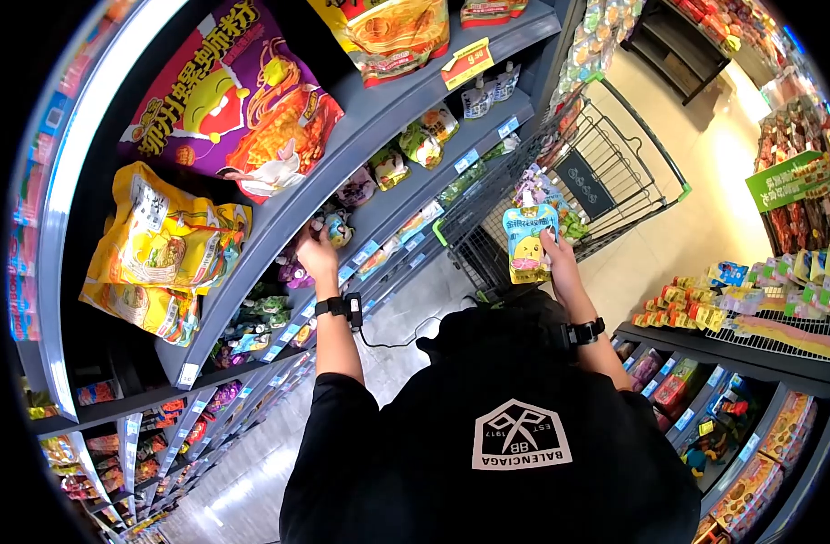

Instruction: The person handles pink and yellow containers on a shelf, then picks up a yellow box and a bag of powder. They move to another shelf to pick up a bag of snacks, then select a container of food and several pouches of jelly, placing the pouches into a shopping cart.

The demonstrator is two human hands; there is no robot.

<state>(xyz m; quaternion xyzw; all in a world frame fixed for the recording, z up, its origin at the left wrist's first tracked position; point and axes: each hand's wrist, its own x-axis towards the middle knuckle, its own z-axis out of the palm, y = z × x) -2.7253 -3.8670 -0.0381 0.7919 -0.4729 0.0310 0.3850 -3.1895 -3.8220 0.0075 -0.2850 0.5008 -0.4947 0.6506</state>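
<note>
My right hand (565,260) holds a drink pouch (531,245) by its right side, thumb on the front. The pouch is light blue and yellow, with a cartoon face and Chinese lettering, and hangs in front of the shopping cart (605,181). On the left, my left hand (318,254) reaches onto a lower shelf, its fingers curled at a small pouch (339,229) with white and green on it. The shelf edge and the packs partly hide those fingertips. Both wrists wear black straps, the left one with a small device and a cable.
Large noodle bags (238,109) and yellow bags (165,258) fill the upper shelf close on the left. More small pouches (421,145) line the shelf farther along. Several packs lie in the cart. A snack rack (759,304) and low shelves (705,399) stand on the right.
</note>
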